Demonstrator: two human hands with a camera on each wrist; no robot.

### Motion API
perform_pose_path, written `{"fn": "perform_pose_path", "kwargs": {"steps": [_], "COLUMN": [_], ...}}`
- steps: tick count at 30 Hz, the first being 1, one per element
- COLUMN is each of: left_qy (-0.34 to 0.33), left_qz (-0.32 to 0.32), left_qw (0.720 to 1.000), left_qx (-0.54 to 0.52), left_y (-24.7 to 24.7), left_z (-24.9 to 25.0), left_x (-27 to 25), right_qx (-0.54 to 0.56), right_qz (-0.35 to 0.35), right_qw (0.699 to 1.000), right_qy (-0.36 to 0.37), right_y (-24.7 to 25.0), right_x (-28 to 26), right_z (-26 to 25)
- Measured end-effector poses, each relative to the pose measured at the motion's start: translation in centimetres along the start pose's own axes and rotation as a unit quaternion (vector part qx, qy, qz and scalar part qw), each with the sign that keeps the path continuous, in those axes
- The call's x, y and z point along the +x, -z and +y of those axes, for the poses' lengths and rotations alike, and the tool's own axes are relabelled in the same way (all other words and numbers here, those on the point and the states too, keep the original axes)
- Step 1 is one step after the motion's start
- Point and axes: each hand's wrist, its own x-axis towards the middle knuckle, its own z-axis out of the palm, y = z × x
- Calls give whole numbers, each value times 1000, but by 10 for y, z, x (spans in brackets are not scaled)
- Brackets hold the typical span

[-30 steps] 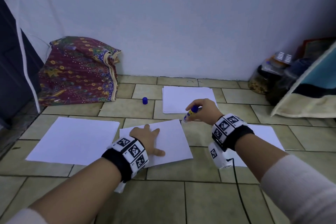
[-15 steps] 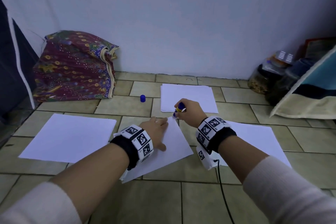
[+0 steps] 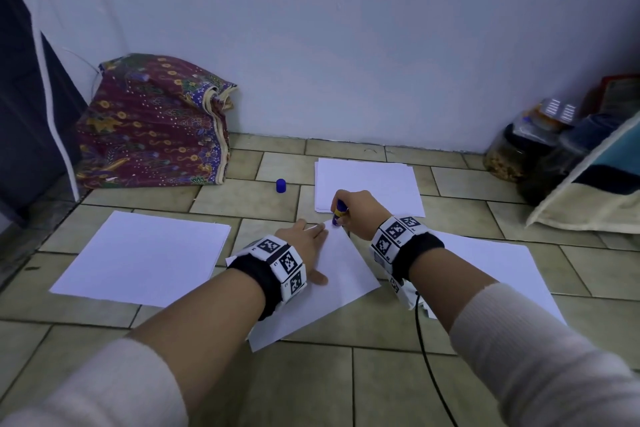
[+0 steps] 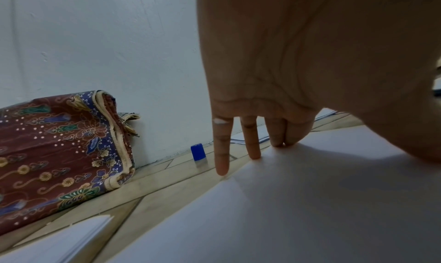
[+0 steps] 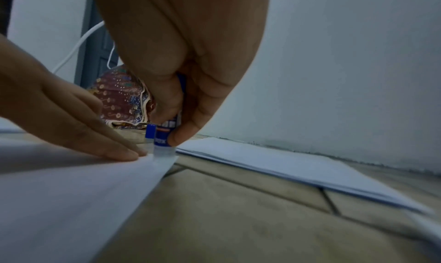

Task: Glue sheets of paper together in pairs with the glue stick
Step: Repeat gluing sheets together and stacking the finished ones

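Bare tiles [image 3: 242,199] between sheets, blue cap [image 3: 281,185] there, folded cloth [image 3: 152,128] against wall

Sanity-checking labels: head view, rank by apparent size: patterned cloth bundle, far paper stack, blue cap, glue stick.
1. patterned cloth bundle
2. far paper stack
3. glue stick and blue cap: both tiny, the stick half hidden by the right hand, so unranked.

— What is being shown around the edges?
— A pale wall [image 3: 346,45] is being met by beige tiles [image 3: 311,385]. A patterned cloth [image 3: 152,128] is being propped against it; jars [image 3: 519,152] are being kept rightward.
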Motion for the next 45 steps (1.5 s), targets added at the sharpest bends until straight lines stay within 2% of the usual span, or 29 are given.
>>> {"fn": "perform_pose_path", "kwargs": {"steps": [4,12,21,28,29,31,33,35,37,40,42,45], "left_qy": [1,-1,-5,-7,0,18,44,68,65,-31,-73,-43], "left_qz": [-6,13,7,42,44,33,17,17,45,95,75,55], "left_qw": [1000,1000,1000,998,998,999,999,998,997,995,994,998], "left_qx": [5,1,-7,-40,-46,-32,-8,0,9,-12,-15,0], "left_y": [1,-5,-7,-11,-11,-10,-7,-5,-7,-10,-9,-7], "left_z": [1,-1,-3,-4,-4,-3,-2,-1,0,1,3,3], "left_x": [0,2,-1,-4,-5,-7,-10,-14,-16,-15,-16,-16], "right_qx": [-32,-41,-40,-61,-45,42,133,176,183,215,236,217], "right_qz": [-30,-41,-83,-122,-112,-35,68,121,129,127,131,127], "right_qw": [999,996,993,987,990,997,988,977,975,968,963,967], "right_qy": [19,63,80,80,75,58,28,7,-5,-23,-29,-42], "right_y": [5,6,6,14,17,23,26,25,20,13,10,4], "right_x": [-11,-52,-86,-97,-96,-92,-88,-82,-76,-65,-58,-43], "right_z": [0,19,36,40,41,47,52,53,50,43,36,25]}}
